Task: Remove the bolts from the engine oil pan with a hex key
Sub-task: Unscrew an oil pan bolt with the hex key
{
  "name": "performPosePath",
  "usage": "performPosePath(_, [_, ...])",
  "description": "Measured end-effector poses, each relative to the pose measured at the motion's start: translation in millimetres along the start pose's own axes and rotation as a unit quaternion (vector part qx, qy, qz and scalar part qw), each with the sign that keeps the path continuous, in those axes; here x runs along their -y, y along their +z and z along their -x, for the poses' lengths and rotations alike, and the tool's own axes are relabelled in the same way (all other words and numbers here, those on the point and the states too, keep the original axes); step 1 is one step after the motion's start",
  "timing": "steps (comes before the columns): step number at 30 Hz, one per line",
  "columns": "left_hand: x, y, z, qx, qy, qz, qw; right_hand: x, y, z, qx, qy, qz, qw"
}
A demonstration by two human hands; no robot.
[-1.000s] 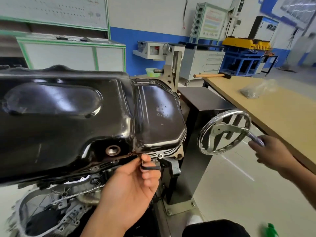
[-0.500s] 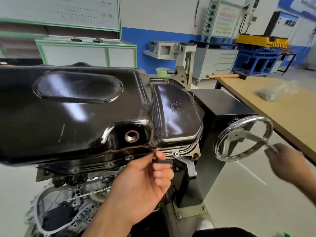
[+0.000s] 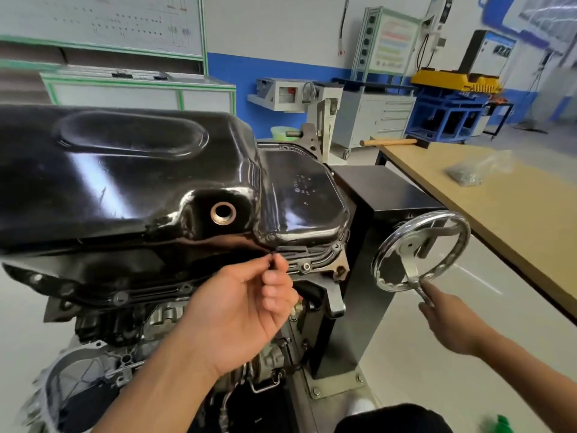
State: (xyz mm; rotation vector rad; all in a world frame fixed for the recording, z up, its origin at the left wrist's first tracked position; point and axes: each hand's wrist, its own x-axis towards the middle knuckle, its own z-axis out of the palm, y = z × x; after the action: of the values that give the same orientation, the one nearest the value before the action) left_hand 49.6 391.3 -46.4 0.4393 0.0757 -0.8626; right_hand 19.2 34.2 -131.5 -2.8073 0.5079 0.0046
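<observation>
Left hand (image 3: pixel 246 307): pinches hex key (image 3: pixel 273 259), mostly hidden, at oil pan (image 3: pixel 125 182) flange. Right hand (image 3: pixel 452 320): blurred at handwheel (image 3: pixel 387 254); grip unclear.

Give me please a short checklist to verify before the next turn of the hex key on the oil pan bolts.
1. Hex key pinched in left hand: ok.
2. Key tip seated in a bolt head: cannot tell, fingers hide it.
3. Flange bolt beside that hand, in place on the oil pan: ok.
4. Right hand firmly grips the handle of the handwheel: cannot tell, blurred.
5. Drain hole without plug: ok.
</observation>
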Motion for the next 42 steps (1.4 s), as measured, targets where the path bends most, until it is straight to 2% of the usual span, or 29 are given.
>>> performPosePath(4, [1.9, 2.3, 2.1, 0.004, 0.009, 0.019, 1.000, -26.5, -28.3, -5.3, -0.136, 0.050, -0.028, 0.989])
performPosePath(8, [-2.2, 0.4, 7.6, 0.009, 0.007, 0.038, 0.999, -19.5, -53.5, -6.5, -0.266, 0.086, -0.131, 0.951])
performPosePath(12, [-6.7, 1.1, 9.9, 0.009, 0.011, 0.048, 0.999, 22.5, -85.3, -3.2, -0.340, 0.038, -0.217, 0.914])
performPosePath(14, [-7.7, 2.8, 9.4, 0.013, 0.014, 0.053, 0.998, 55.9, -74.8, 7.7, -0.339, -0.013, -0.231, 0.912])
performPosePath(16, [-7.8, 5.6, 7.3, 0.021, 0.014, 0.057, 0.998, 79.4, -36.4, 18.2, -0.309, -0.069, -0.197, 0.928])
performPosePath(18, [-8.7, 8.0, 4.5, 0.029, 0.015, 0.064, 0.997, 75.8, 12.2, 22.3, -0.248, -0.095, -0.153, 0.952])
performPosePath(20, [-10.0, 9.4, 2.4, 0.039, 0.017, 0.074, 0.996, 45.8, 35.4, 22.4, -0.189, -0.079, -0.152, 0.967])
performPosePath(23, [-12.7, 11.6, -0.4, 0.046, 0.016, 0.078, 0.996, -6.0, 11.3, 24.1, -0.167, -0.013, -0.142, 0.975])
performPosePath(25, [-13.8, 11.0, -2.0, 0.048, 0.016, 0.079, 0.996, -22.6, -21.9, 23.1, -0.178, 0.017, -0.086, 0.980])
performPosePath(27, [-13.6, 9.5, -3.0, 0.054, 0.018, 0.086, 0.995, -11.5, -53.6, 20.1, -0.201, 0.001, 0.006, 0.980])
performPosePath(29, [-13.2, 9.2, -3.6, 0.053, 0.024, 0.092, 0.994, 29.2, -77.6, 25.2, -0.298, -0.062, 0.052, 0.951])
performPosePath(30, [-12.2, 10.2, -3.0, 0.052, 0.027, 0.092, 0.994, 59.5, -82.3, 34.6, -0.345, -0.128, 0.012, 0.930])
performPosePath(31, [-10.7, 12.0, -2.6, 0.047, 0.032, 0.091, 0.994, 95.5, -82.1, 48.8, -0.359, -0.206, -0.054, 0.909])
performPosePath(32, [-8.7, 14.5, -2.0, 0.040, 0.038, 0.089, 0.994, 131.2, -77.3, 63.8, -0.340, -0.278, -0.123, 0.890])
performPosePath(34, [-4.7, 20.1, -2.1, 0.009, 0.063, 0.072, 0.995, 188.9, -61.5, 85.6, -0.292, -0.363, -0.238, 0.852])
performPosePath(36, [-1.2, 24.0, -1.8, -0.017, 0.095, 0.042, 0.994, 227.2, -43.8, 94.8, -0.292, -0.380, -0.319, 0.818])
performPosePath(39, [3.7, 29.6, 2.2, -0.015, 0.110, -0.019, 0.994, 262.5, -28.6, 97.3, -0.339, -0.353, -0.422, 0.763])
performPosePath(42, [8.5, 32.1, 1.9, 0.002, 0.095, -0.055, 0.994, 279.0, -32.6, 88.6, -0.376, -0.296, -0.452, 0.753])
